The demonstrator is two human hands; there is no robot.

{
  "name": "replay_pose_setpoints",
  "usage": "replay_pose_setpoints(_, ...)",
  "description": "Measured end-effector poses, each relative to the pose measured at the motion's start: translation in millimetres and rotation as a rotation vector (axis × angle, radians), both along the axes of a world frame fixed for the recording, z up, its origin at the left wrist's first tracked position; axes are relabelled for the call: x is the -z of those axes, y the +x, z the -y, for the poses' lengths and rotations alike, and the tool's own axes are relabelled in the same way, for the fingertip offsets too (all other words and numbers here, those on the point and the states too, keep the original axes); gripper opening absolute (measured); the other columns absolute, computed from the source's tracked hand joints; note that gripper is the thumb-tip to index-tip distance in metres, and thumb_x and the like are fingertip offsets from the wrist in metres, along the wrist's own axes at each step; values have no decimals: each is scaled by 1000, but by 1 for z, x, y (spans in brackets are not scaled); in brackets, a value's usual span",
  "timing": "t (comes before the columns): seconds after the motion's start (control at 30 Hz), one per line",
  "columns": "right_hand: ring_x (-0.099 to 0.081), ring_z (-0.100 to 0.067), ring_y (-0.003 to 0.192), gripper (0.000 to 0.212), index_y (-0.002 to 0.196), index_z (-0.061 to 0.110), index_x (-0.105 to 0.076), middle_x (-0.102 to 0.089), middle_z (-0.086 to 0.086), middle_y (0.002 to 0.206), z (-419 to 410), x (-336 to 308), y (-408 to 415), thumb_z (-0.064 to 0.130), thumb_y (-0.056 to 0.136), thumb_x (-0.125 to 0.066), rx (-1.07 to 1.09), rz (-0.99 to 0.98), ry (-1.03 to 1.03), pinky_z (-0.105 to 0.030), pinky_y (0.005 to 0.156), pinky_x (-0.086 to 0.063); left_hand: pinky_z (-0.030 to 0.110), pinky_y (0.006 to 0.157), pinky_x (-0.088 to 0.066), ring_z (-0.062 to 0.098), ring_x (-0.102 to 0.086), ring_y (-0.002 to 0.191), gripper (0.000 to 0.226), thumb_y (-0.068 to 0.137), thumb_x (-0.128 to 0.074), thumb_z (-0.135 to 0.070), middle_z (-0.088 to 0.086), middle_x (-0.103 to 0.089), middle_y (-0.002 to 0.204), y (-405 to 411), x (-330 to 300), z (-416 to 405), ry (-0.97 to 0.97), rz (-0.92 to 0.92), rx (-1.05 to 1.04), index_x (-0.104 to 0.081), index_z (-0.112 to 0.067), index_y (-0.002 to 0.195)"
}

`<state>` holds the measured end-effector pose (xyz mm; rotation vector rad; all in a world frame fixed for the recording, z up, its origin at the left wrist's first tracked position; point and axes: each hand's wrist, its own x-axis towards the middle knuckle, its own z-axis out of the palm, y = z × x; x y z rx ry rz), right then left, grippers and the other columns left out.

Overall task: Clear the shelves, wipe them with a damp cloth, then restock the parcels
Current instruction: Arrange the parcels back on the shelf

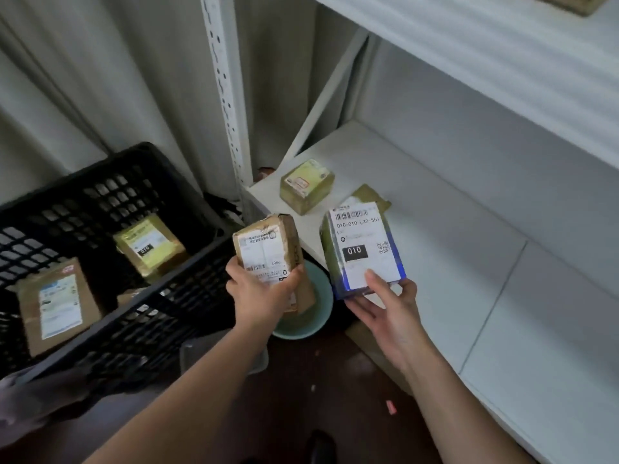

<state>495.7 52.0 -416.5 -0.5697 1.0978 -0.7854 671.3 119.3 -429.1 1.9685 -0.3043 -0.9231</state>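
My left hand (259,289) grips a brown cardboard parcel (268,249) with a white label, held upright between the black crate and the shelf corner. My right hand (385,306) holds a second parcel (361,246) from below, thumb on its white label marked 010; this one is wrapped in clear tape and hangs over the front edge of the white shelf (469,229). A small square parcel (306,185) sits on the shelf near its left end. A flat brown piece (371,195) lies on the shelf behind the right-hand parcel, mostly hidden.
A black plastic crate (100,195) on the left holds three parcels, one of them mostly hidden. A pale green basin (311,316) stands on the dark floor below my hands. A white upright post (227,95) marks the shelf's left corner. Another shelf board (502,45) runs above.
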Motion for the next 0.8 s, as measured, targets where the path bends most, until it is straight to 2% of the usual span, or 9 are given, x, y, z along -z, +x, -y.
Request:
replay_pose_setpoints(0.1, -68, -29, 106, 57, 130, 29, -37, -64, -9, 124, -13, 14, -19, 3, 87, -65, 54, -5, -6, -46, 92, -54, 47, 97, -49, 25, -45, 124, 115, 51, -85, -57, 2, -40, 135, -19, 15, -1, 18, -113, 50, -14, -34, 137)
replay_pose_setpoints(0.2, -66, -25, 111, 60, 132, 32, -42, -67, -3, 123, -23, 23, -32, 2, 86, -66, 44, -14, -20, -48, 101, -48, 34, 88, -49, 18, -49, 116, 109, 62, -86, -42, -4, -43, 127, -39, 23, -1, -9, -205, 101, -13, -27, 140)
replay_pose_setpoints(0.3, -64, -24, 114, 58, 129, 27, -45, -69, 0, 120, -30, 30, -43, 0, 83, -67, 62, -22, -26, -46, 99, -49, 29, 83, -44, 14, -50, 111, 104, 65, -86, -33, -6, -45, 123, -59, 28, 0, -33, -221, 155, -15, -23, 140)
replay_pose_setpoints(0.4, -64, -23, 114, 65, 130, 24, -42, -70, 0, 116, -33, 36, -55, -1, 77, -72, 89, -31, -29, -48, 100, -50, 31, 86, -48, 14, -53, 113, 107, 62, -88, -34, -6, -49, 125, -71, 38, 2, -44, -230, 180, -15, -25, 140)
replay_pose_setpoints(0.53, -64, -23, 115, 67, 132, 23, -40, -69, -4, 119, -32, 42, -76, -2, 78, -70, 101, -22, -25, -51, 103, -47, 45, 89, -55, 17, -60, 109, 103, 57, -91, -34, -4, -56, 123, -88, 47, 3, -57, -309, 183, -21, -41, 131)
replay_pose_setpoints(0.67, -63, -28, 116, 63, 131, 22, -41, -67, -8, 122, -25, 50, -100, 3, 78, -69, 125, 36, 3, -54, 104, -44, 43, 86, -56, 16, -64, 103, 86, 71, -83, -22, -5, -60, 117, -102, 56, 9, -72, -367, 219, -24, -40, 131)
replay_pose_setpoints(0.8, -67, -26, 106, 51, 132, 21, -44, -72, -9, 104, -14, 62, -122, 9, 86, -62, 163, 37, 83, -49, 101, -48, 44, 81, -58, 20, -69, 95, 76, 83, -73, -16, -1, -66, 114, -114, 70, 18, -26, -448, 226, -27, -46, 136)
